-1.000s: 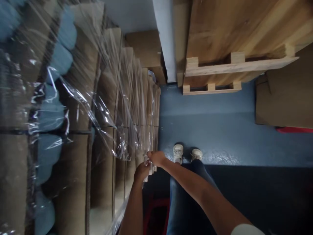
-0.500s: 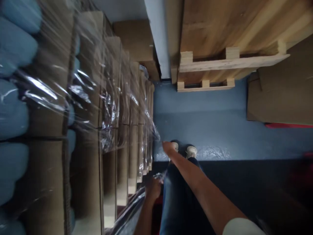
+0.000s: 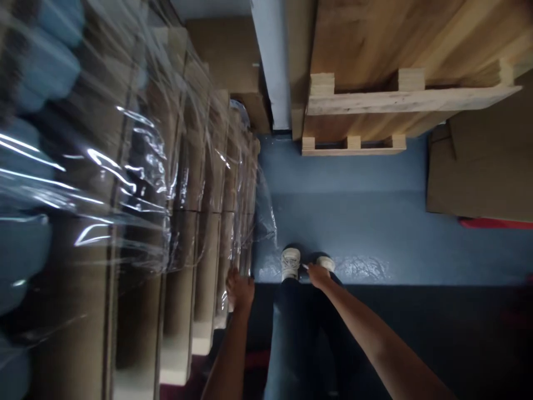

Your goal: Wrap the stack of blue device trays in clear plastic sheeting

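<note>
A tall stack of cardboard boxes [image 3: 183,183] wrapped in clear stretch film [image 3: 125,161] fills the left side, seen from above. My left hand [image 3: 240,289] rests low on the stack's corner with its fingers spread against the film. A loose flap of film [image 3: 265,214] hangs off that corner towards the floor. My right hand [image 3: 318,274] is out to the right, above my white shoes [image 3: 290,262], apart from the stack. A small pale tip shows at its fingers; blur hides whether it grips anything.
Wooden pallets [image 3: 375,105] lean on edge at the back right beside a white post [image 3: 270,61]. Flat cardboard [image 3: 478,166] stands at the far right with a red strip [image 3: 495,223] below it. Blue floor [image 3: 353,216] lies between.
Both hands were together on the film at the stack's corner. The right hand has drawn away to the right over my shoes, and the left has settled flat against the stack.
</note>
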A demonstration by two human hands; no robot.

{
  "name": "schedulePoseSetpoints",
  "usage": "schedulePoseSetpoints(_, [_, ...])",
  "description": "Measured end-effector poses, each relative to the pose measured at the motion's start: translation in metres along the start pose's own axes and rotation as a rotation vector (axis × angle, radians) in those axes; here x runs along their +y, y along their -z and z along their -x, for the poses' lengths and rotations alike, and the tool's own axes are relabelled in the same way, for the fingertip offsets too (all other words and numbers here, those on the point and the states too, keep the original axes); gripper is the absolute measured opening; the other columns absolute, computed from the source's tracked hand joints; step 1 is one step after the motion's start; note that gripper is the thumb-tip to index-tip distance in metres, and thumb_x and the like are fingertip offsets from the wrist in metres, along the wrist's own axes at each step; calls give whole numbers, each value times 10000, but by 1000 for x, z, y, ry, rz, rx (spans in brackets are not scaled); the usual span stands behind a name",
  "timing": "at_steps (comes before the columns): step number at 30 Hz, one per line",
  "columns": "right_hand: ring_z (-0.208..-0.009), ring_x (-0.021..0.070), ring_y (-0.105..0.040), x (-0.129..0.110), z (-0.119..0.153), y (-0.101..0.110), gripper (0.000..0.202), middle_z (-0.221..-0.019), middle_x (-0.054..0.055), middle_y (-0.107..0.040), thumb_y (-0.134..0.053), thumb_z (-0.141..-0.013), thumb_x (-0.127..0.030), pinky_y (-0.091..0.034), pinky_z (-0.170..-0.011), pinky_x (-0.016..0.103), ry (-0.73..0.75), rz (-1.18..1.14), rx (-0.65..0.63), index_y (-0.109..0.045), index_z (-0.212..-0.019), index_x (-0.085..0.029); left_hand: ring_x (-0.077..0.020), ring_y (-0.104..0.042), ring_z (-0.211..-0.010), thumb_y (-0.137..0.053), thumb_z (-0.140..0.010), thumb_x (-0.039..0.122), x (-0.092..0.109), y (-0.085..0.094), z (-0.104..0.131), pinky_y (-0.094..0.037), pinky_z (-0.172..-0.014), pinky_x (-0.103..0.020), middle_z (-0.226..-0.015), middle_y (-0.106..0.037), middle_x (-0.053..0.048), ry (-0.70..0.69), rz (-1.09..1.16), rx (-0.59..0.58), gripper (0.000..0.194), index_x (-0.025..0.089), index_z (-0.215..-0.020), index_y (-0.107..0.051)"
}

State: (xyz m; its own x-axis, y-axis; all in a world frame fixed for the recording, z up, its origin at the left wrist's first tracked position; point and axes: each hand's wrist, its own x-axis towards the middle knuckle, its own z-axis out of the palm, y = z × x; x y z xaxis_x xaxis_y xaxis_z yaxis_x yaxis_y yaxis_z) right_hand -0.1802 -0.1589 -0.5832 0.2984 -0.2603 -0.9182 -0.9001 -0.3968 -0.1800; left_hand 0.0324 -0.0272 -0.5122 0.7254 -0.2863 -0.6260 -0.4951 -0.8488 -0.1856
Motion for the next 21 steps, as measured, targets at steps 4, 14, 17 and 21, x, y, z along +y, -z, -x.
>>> schedulePoseSetpoints(4, [-929,188,-615,-50,-47,25,355,-1072,83,-611,-480,-956,-358,-523,-829,395,264,-8,121,-507,-1238,-143,-406,-421,-1226,-362,-904,478,17,-1,-72,-388,-949,-493,-1348,-373,-326,173,103,274,762,-34,-1429,-155])
schedulePoseSetpoints(14, [-921,188,-631,-142,-128,122,308,-1013,78,-671,-375,-972,-349,-467,-745,250,834,187,568,-514,-1184,-174,-271,-627,-947,-349,-924,276,38,-67,-137,-475,-778,-354,-1029,-642,-177,38,269,541,352,98,-1146,-557])
schedulePoseSetpoints(17, [-978,203,-615,-146,-147,133,316,-1055,96,-660,-357,-975,-341,-459,-800,274,905,268,656,-520,-1177,-162,-296,-656,-727,-342,-926,389,58,-93,-164,-485,-623,-376,-808,-663,-174,78,323,509,481,36,-1207,-507])
schedulePoseSetpoints(21, [-997,211,-614,-142,-173,131,287,-1078,102,-657,-362,-967,-309,-453,-803,283,910,347,649,-567,-1111,-169,-363,-619,-948,-465,-870,383,72,-107,-183,-483,-750,-459,-993,-646,-201,20,314,479,381,118,-1088,-631])
